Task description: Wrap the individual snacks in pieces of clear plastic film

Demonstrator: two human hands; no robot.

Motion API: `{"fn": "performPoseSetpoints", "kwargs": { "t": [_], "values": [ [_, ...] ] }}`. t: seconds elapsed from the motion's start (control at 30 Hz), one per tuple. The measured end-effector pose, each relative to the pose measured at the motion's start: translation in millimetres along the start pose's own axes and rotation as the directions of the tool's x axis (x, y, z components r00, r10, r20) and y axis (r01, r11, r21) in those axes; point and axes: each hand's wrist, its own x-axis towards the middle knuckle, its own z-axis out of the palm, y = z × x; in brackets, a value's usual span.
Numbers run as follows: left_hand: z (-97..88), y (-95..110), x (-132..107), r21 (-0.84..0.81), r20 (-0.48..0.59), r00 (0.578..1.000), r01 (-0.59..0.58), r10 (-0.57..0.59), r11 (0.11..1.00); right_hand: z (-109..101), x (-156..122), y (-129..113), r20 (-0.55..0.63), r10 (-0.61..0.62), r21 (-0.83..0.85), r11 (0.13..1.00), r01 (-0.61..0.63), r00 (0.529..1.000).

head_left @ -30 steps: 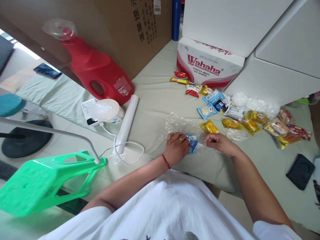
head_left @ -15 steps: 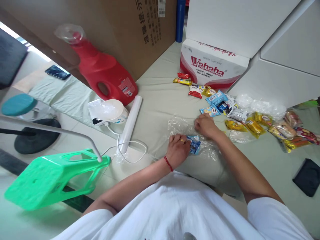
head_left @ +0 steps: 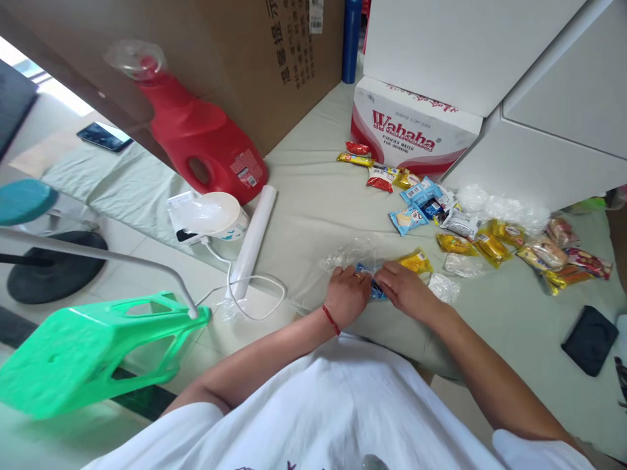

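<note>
Close in front of my body lies a small blue snack packet (head_left: 378, 291), partly hidden by my fingers. My left hand (head_left: 347, 297), with a ring and a red cord bracelet, is closed on its left side. From the right, my right hand (head_left: 404, 288) pinches the packet's other side, its fingers nearly meeting the left ones. Thin clear plastic film (head_left: 350, 251) is spread beyond and around my hands. Just past my right knuckles rests a yellow snack packet (head_left: 416, 261), with crumpled clear plastic (head_left: 445, 287) beside it.
Several snack packets (head_left: 455, 243) lie to the right, near a Wahaha carton (head_left: 411, 127). On the left are a red jug (head_left: 206, 143), a white tub (head_left: 223, 215), a white roll (head_left: 252, 241) with a cable, and a green stool (head_left: 98, 346). A dark pouch (head_left: 589, 341) sits far right.
My right hand has come down and left from the far side of the film onto the blue packet. The yellow packet now shows beside it. The view has shifted slightly.
</note>
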Motion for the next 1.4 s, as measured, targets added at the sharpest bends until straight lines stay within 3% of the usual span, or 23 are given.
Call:
{"fn": "performPoseSetpoints", "kwargs": {
  "t": [0.07,0.13,0.2,0.27,0.37,0.43,0.53,0.67,0.73,0.87,1.13,1.3,1.4],
  "values": [
    [0.1,-0.1,-0.8,-0.004,0.004,1.0,0.0,0.0,1.0,14.6,-7.2,-2.9,-0.057,-0.003,0.143,0.99,0.012,0.998],
    [0.3,-0.3,-1.5,-0.008,0.009,1.0,0.0,0.0,1.0,25.2,-11.1,-3.4,-0.138,0.077,0.317,0.948,-0.03,0.987],
    [0.3,-0.6,-2.0,-0.01,0.017,1.0,0.004,-0.003,1.0,29.2,-12.4,-1.3,-0.173,0.25,0.498,0.856,-0.134,0.953],
    [0.4,-1.1,-2.3,-0.008,0.026,1.0,0.004,-0.003,1.0,26.3,-12.4,3.5,-0.185,0.449,0.624,0.741,-0.249,0.874],
    [0.3,-1.7,-2.2,-0.007,0.035,0.999,0.006,-0.006,1.0,13.6,-11.1,12.9,-0.191,0.64,0.618,0.668,-0.415,0.745],
    [0.2,-1.7,-1.9,-0.012,0.046,0.999,0.009,-0.008,1.0,5.8,-8.6,17.1,-0.122,0.682,0.527,0.661,-0.535,0.721],
    [0.5,-1.2,-1.4,-0.018,0.057,0.998,0.013,-0.012,1.0,3.5,-0.6,17.9,-0.019,0.645,0.354,0.719,-0.598,0.764],
    [2.6,-1.0,-1.2,-0.028,0.044,0.999,0.018,-0.017,0.999,14.4,13.2,16.7,-0.165,0.44,0.09,0.898,-0.43,0.883],
    [3.8,-1.3,-1.4,-0.034,0.035,0.999,0.022,-0.021,0.999,18.5,17.1,17.4,-0.24,0.342,0.039,0.939,-0.342,0.909],
    [4.9,-1.7,-2.1,-0.045,0.018,1.0,0.01,-0.009,0.999,18.7,14.9,17.7,-0.334,0.222,0.094,0.975,-0.202,0.916],
    [5.3,-1.2,-2.4,-0.036,-0.013,1.0,-0.026,0.026,0.999,19.1,6.9,13.6,-0.436,0.319,0.267,0.939,-0.218,0.842],
    [5.8,-1.9,-1.1,-0.071,-0.004,1.0,-0.006,0.005,0.997,27.5,0.6,2.2,-0.319,0.263,0.322,0.934,-0.157,0.911],
    [5.6,-5.6,0.4,-0.181,0.037,0.997,0.066,-0.06,0.981,41.6,-6.7,-6.7,-0.224,0.233,0.277,0.946,-0.167,0.946]
  ]
}}
